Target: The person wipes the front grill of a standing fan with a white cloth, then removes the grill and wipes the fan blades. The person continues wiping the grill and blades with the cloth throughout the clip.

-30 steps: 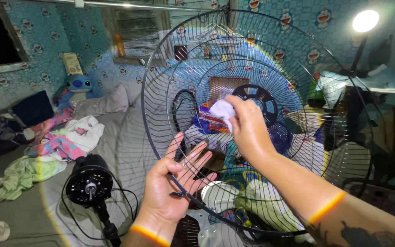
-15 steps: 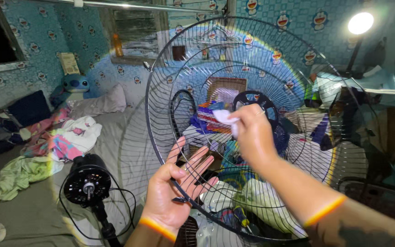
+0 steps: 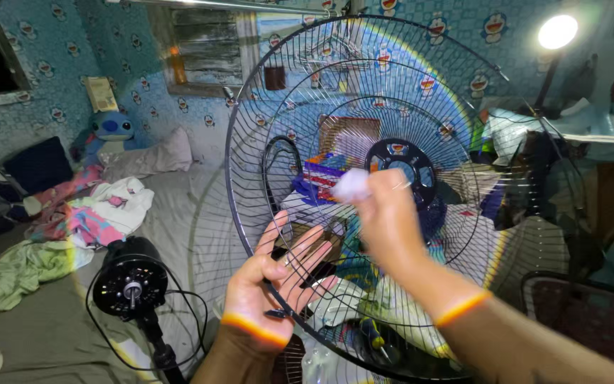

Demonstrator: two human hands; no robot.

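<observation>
A large round black wire fan guard (image 3: 264, 107) stands upright in front of me. My left hand (image 3: 273, 281) holds its lower left rim, thumb hooked over the wires and fingers spread flat behind them. My right hand (image 3: 386, 217), blurred by motion, presses a small white cloth (image 3: 351, 185) against the wires just left of the guard's black centre ring (image 3: 401, 165).
A black fan motor head on its stand (image 3: 129, 284), with a looping cord, lies on the grey bed at lower left. Crumpled clothes (image 3: 87, 220) and a blue plush toy (image 3: 111, 131) sit further left. A bright lamp (image 3: 557, 32) shines at upper right. Clutter shows behind the guard.
My right hand with the white cloth has slid down and slightly left across the wires. My left hand keeps its hold on the rim.
</observation>
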